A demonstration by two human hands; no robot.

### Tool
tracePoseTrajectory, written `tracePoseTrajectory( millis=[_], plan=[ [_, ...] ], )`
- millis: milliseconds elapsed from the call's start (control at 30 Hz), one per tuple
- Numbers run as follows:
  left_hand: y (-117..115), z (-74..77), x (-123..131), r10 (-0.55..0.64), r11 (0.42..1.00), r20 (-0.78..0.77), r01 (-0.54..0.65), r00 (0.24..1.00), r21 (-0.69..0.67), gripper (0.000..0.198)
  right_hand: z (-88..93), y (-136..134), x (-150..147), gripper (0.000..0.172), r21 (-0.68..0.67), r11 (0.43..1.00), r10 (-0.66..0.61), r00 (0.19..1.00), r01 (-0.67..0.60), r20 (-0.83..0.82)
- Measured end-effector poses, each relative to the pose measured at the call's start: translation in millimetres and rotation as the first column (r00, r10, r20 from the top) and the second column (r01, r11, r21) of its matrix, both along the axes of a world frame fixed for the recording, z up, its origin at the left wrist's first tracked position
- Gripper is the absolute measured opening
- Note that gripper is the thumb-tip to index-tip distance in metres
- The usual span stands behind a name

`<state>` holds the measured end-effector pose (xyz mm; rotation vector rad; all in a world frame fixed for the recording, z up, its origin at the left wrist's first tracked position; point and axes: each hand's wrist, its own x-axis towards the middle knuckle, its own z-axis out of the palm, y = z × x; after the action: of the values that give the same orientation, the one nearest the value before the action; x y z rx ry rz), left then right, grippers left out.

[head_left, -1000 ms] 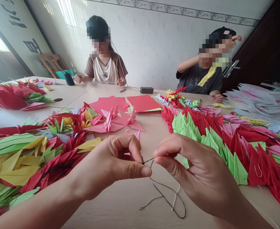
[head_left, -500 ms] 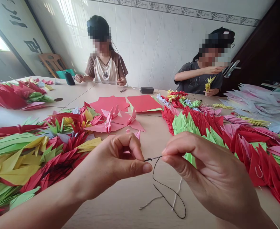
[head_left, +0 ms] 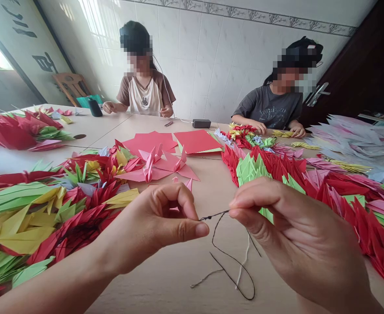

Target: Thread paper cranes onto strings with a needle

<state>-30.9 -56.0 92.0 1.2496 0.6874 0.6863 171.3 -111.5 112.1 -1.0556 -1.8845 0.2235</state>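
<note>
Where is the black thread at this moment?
In the head view, the black thread is below and right of centre, stretched between the left hand and the right hand, nearer the camera than the pink paper cranes.

Drew the right hand (head_left: 286, 235) farther from the left hand (head_left: 165, 222), to the right. Stretched more black thread (head_left: 219, 214) between the two, baring a small knot (head_left: 209, 217) beside the left fingertips (head_left: 201, 229). Uncovered a loose dark end (head_left: 256, 247) below the right hand. At the place of a co-worker (head_left: 270, 102) opposite, lowered the raised arm (head_left: 244, 118) and brought yellow folded paper (head_left: 281, 134) down to the table (head_left: 214, 174).
</note>
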Motion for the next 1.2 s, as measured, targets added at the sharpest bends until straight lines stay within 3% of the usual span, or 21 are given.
tracePoseTrajectory(
  millis=[500, 767, 967, 1100, 1200],
  plan=[
    [3, -1.1, 3, 0.025, 0.999, -0.062, -0.022, 0.998, 0.049, 0.025, 0.8, -1, 5, 0.005, 0.057, 0.998, -0.038, 0.997, 0.041, -0.063],
    [5, -1.6, 7, -0.034, 0.999, -0.037, 0.034, 0.999, -0.002, 0.011, 2.3, -2, 7, 0.005, 0.138, 0.985, -0.087, 0.992, 0.099, -0.090],
    [4, -3.9, 3, -0.111, 0.994, -0.075, 0.113, 0.991, 0.014, 0.019, -1.3, 4, 7, 0.007, 0.162, 0.979, -0.105, 0.989, 0.121, -0.107],
    [-1, -1.0, 0, -0.217, 0.948, 0.151, 0.245, 0.964, -0.202, 0.025, -12.5, 18, 1, 0.009, 0.176, 0.973, -0.141, 0.988, 0.150, -0.063],
    [-4, 4.5, -2, -0.171, 0.876, 0.364, 0.311, 0.916, -0.369, 0.020, -21.5, 24, -8, 0.008, 0.176, 0.982, -0.084, 0.995, 0.075, 0.046]
  ],
)
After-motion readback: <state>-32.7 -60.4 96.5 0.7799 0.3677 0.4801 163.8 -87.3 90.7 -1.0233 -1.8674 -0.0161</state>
